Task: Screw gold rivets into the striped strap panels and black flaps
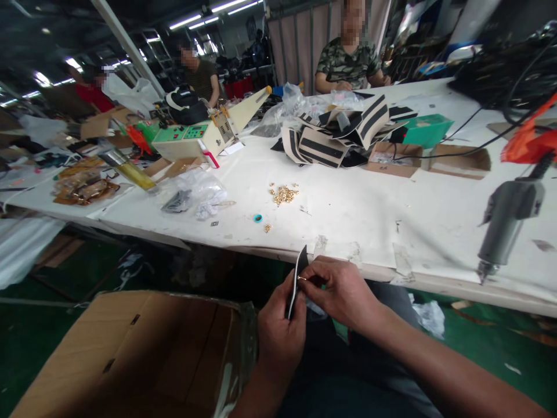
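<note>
My left hand (278, 331) is closed around a thin black flat piece (298, 273), held edge-on below the table's front edge. My right hand (343, 290) pinches a tiny gold-coloured fastener against that piece's side. On the white table (348, 215) just beyond lies a small pile of gold fasteners (284, 194), with a few stray ones and a little blue ring (258, 218) nearer the edge.
An open cardboard box (143, 354) sits at my lower left. A grey power tool (507, 223) hangs at the right. Black-and-cream striped pieces (339, 136), small cardboard trays, a green-and-cream machine (195, 136) and plastic bags lie farther back. Other people sit across the table.
</note>
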{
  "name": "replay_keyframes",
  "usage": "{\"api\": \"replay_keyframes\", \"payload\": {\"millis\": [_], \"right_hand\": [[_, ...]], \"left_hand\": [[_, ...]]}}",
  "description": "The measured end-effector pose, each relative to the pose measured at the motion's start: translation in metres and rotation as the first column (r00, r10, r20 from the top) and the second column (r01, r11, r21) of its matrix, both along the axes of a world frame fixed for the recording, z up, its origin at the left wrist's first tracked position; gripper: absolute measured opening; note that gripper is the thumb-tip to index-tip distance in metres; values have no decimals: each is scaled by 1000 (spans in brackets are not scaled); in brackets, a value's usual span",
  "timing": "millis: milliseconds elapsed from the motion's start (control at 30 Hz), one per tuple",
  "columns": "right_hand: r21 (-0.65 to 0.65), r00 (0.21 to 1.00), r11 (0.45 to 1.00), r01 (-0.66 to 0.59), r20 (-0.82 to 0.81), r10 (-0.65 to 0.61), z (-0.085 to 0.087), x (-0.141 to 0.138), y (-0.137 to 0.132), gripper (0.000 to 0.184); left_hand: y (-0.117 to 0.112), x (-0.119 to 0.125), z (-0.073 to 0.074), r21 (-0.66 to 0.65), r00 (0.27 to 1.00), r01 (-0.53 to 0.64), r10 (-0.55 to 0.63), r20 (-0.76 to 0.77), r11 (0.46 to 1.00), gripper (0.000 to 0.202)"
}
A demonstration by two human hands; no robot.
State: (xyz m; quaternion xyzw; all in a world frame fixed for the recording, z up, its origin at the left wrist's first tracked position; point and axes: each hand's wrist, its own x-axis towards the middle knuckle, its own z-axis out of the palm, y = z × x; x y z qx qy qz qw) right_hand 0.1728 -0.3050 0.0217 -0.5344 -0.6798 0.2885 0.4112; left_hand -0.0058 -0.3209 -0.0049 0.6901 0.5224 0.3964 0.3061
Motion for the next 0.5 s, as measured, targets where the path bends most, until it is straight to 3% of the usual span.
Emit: {"api": "replay_keyframes", "payload": {"millis": [200, 367, 500], "right_hand": [[26, 997, 997, 70, -30, -69, -5, 6, -9, 13], [59, 974, 972, 227, -25, -226, -9, 10, -15, 11], [121, 974, 966, 228, -39, -225, -9, 10, -21, 16]], "left_hand": [[-6, 12, 5, -70, 995, -8, 15, 96, 998, 43], [-7, 18, 5, -51, 999, 11, -10, 35, 999, 41], [-10, 21, 0, -42, 1000, 27, -26, 15, 999, 46]]}}
